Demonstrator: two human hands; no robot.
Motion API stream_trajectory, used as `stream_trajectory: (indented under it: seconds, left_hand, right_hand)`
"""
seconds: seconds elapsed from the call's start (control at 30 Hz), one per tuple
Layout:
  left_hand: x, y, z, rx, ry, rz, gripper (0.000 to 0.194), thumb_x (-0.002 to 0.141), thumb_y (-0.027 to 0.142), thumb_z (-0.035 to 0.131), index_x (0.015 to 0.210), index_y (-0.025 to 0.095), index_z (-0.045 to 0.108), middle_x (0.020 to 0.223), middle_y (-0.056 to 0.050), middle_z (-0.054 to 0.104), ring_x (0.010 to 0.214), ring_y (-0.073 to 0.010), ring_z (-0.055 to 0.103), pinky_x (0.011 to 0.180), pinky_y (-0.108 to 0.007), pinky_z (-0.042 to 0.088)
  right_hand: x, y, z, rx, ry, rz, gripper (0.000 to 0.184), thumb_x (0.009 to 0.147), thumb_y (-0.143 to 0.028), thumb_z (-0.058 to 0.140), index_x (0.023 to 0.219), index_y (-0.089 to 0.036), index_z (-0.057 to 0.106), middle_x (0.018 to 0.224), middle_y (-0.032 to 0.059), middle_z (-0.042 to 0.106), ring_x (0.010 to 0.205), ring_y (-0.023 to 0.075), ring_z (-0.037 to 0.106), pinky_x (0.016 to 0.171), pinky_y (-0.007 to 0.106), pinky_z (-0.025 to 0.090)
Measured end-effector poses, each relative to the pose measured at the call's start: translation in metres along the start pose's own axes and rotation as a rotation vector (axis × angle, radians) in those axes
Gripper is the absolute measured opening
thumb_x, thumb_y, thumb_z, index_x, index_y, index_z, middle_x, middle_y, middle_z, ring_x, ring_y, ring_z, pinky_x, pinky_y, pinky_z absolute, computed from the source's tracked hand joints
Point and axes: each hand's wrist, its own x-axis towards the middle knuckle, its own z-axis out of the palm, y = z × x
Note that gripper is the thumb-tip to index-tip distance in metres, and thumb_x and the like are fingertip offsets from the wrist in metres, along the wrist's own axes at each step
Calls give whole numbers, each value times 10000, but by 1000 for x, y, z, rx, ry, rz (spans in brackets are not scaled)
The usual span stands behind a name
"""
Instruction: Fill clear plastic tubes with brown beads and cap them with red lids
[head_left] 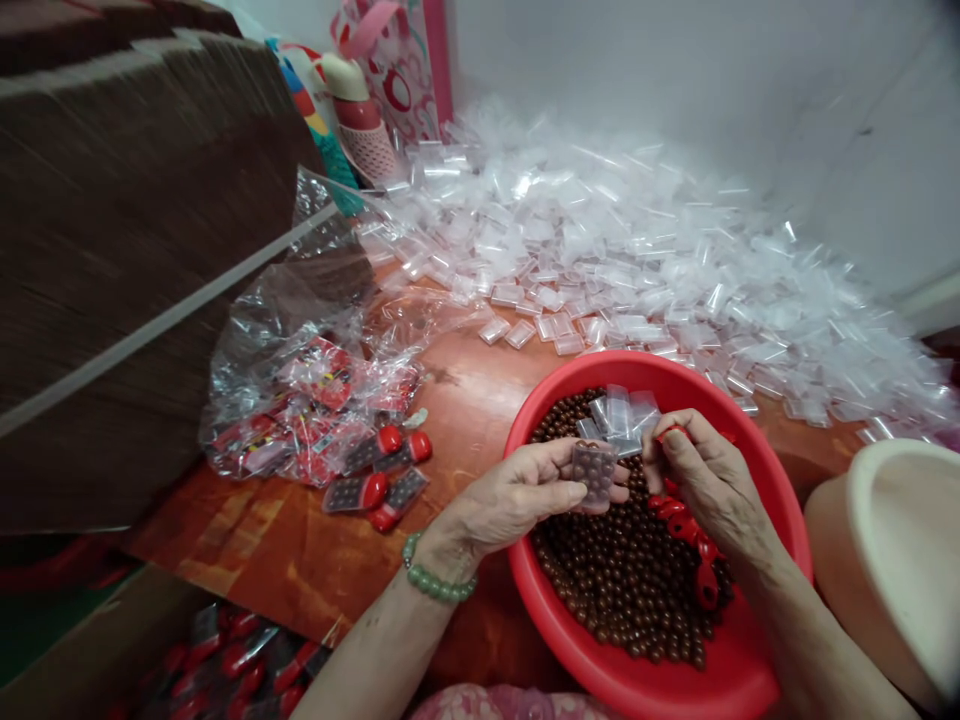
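Observation:
My left hand (536,490) grips a small clear plastic box (595,472) filled with brown balls, above a red basin (796,540). Close by on the right, my right hand (709,475) pinches a red plastic cap (673,432), partly hidden by the fingers. Under both hands the basin holds a mass of round brown balls (622,580). Several empty clear boxes (621,415) rest on the balls behind my left hand. Loose red caps (682,525) lie below my right hand, on the balls.
Clear empty boxes (600,230) are heaped along the wall. Filled, red-capped boxes (356,493) lie left of the basin beside a clear bag (262,310) with red packets. Stacked brown cardboard (135,200) stands left; a pale tub (885,560) stands right. More capped boxes (232,660) sit lower left.

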Motion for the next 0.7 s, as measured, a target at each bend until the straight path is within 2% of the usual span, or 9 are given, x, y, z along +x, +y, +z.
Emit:
stream_trajectory:
  seconds: [0.2, 0.27, 0.4, 0.53, 0.7]
  left_hand:
    - [2, -6, -4, 80, -40, 14, 395, 852, 312, 722, 1211, 163, 654, 1186, -151, 708, 1065, -221, 698, 947, -332, 510]
    - [2, -6, -5, 94, -56, 18, 388, 862, 318, 709, 1208, 152, 649, 1178, -157, 706, 1037, -216, 703, 933, -331, 515]
    - [2, -3, -5, 135, -94, 11, 345, 884, 332, 678, 1155, 120, 659, 1093, -156, 721, 948, -188, 708, 865, -293, 530]
    - [2, 0, -3, 170, -113, -25, 372, 885, 384, 675, 1150, 124, 660, 1019, -130, 728, 870, -162, 707, 788, -253, 530]
    - [2, 0, -4, 177, -145, -50, 372, 894, 397, 656, 1143, 121, 657, 1018, -130, 717, 838, -158, 706, 781, -256, 532]
  right_hand:
    - [1, 4, 2, -72, 6, -115, 148, 958, -363, 580, 980, -228, 636, 642, -47, 517, 518, 88, 463, 481, 205, 375]
    - [3, 3, 1, -143, -20, -196, 138, 960, -319, 576, 958, -228, 679, 697, -19, 559, 574, 102, 505, 517, 219, 411]
    - [13, -7, 0, -240, -183, -336, 151, 952, -216, 579, 969, -246, 726, 870, 28, 661, 793, 143, 622, 696, 258, 501]
    - [20, -20, 0, -332, -348, -399, 235, 939, -144, 594, 1096, -275, 709, 918, 12, 693, 848, 132, 643, 782, 249, 514]
    - [19, -27, -5, -419, -435, -448, 310, 932, -111, 599, 1189, -270, 666, 986, 8, 732, 896, 122, 668, 828, 221, 515]
